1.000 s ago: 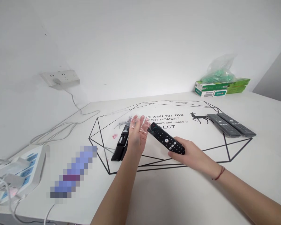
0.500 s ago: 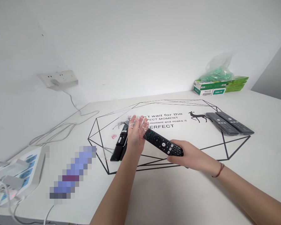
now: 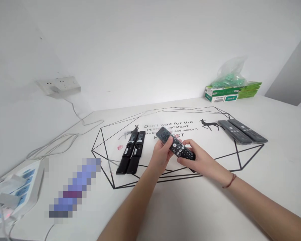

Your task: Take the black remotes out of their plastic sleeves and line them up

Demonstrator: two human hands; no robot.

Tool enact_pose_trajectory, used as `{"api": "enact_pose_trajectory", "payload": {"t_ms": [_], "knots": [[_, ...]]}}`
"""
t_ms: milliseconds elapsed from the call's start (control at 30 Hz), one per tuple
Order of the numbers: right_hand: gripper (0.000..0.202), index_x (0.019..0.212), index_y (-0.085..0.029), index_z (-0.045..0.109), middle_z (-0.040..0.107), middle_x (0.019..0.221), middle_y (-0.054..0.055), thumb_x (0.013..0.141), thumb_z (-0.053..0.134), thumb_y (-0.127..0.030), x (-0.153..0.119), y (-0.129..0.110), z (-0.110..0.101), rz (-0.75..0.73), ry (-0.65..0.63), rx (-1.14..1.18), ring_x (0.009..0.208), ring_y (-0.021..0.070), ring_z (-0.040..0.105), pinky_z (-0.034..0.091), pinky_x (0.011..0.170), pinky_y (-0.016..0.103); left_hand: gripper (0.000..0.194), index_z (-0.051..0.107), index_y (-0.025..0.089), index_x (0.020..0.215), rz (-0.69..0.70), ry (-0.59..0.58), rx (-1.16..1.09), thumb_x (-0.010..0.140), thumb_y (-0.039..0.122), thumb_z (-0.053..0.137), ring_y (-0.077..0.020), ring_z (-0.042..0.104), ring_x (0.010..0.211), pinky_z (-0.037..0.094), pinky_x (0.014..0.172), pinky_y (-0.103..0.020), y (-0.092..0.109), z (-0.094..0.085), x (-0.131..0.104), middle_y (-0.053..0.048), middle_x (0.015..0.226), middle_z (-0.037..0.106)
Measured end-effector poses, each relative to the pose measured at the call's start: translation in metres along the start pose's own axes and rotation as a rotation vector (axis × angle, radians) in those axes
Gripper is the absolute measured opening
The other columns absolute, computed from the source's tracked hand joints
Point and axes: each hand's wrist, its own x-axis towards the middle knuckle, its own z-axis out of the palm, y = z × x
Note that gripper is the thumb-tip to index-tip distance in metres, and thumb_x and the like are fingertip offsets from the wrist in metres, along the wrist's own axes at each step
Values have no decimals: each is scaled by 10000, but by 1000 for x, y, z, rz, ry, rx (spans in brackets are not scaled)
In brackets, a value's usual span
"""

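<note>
A black remote control (image 3: 175,144), buttons up and partly covered by clear plastic film, is between my hands above the table. My left hand (image 3: 162,154) grips its upper part, thumb on the front. The lower end is in my right hand (image 3: 197,157), with the fingers closed round it. To the left lie two black remotes side by side, the nearer-left one (image 3: 127,152) and its neighbour (image 3: 136,152), backs up with their battery compartments open. On the right rest two more remotes (image 3: 234,132) (image 3: 248,131) in clear plastic, buttons up.
Green and white boxes (image 3: 222,91) with a clear plastic bag (image 3: 229,75) on top stand at the back right. A power strip (image 3: 17,190) with plugs and cables lies at the left, beside a pixelated object (image 3: 76,185). A socket (image 3: 61,86) is on the wall.
My left hand has moved from the loose plastic film onto the remote's upper part. The film now covers more of the remote. The two left remotes are more fully visible.
</note>
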Motion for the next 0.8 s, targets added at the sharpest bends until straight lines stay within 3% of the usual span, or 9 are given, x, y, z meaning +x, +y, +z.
{"api": "enact_pose_trajectory", "payload": {"t_ms": [67,167,233,333,400,500,667,800], "knots": [[420,1110,-240,413,535,695,-67,754,628,-289,-1,-2,-1,0,-31,82,490,84,460,375,442,211,246,656,164,961,-12,26,-8,784,332,685,-150,647,897,503,827,-266,-1,-1,1,-60,990,682],[550,1220,-246,384,593,809,-21,741,652,-233,-5,-8,-4,-21,-138,217,669,133,610,518,614,295,224,672,137,937,18,143,-53,810,321,659,-131,643,867,512,781,-229,3,-7,6,-75,979,686],[627,1293,-250,360,615,909,20,745,664,-228,-6,-11,-6,-34,-244,305,818,174,658,544,739,361,228,677,127,946,22,204,-85,824,317,642,-126,645,865,517,774,-218,7,-10,9,-82,987,687],[666,1350,-262,336,613,941,31,769,662,-252,-4,-9,-6,-68,-335,345,861,188,668,545,757,375,255,681,123,961,3,239,-93,832,336,629,-129,649,852,523,754,-214,11,-11,10,-91,993,689],[663,1350,-270,334,604,903,13,774,662,-258,-1,-4,-5,-113,-291,296,759,152,644,536,696,340,259,681,131,960,-13,219,-70,827,348,632,-129,647,841,520,733,-213,10,-9,7,-90,998,689],[633,1315,-285,371,564,846,-22,760,674,-275,4,3,-3,-178,-111,148,624,108,541,489,612,289,273,680,141,944,-49,133,2,798,371,663,-134,642,807,510,719,-231,5,-2,1,-84,959,692],[457,1199,-281,490,420,650,-76,775,658,-326,8,8,-3,-224,114,-85,572,119,442,411,569,265,342,665,146,948,-81,-40,147,754,427,691,-145,630,745,487,717,-274,-4,4,-6,-72,872,682],[354,1171,-281,517,464,680,-49,829,600,-324,7,9,-2,-307,188,-217,609,140,463,423,585,277,334,642,160,936,-47,-29,219,728,411,716,-139,610,767,480,710,-270,-5,4,-5,-55,863,663]]}}
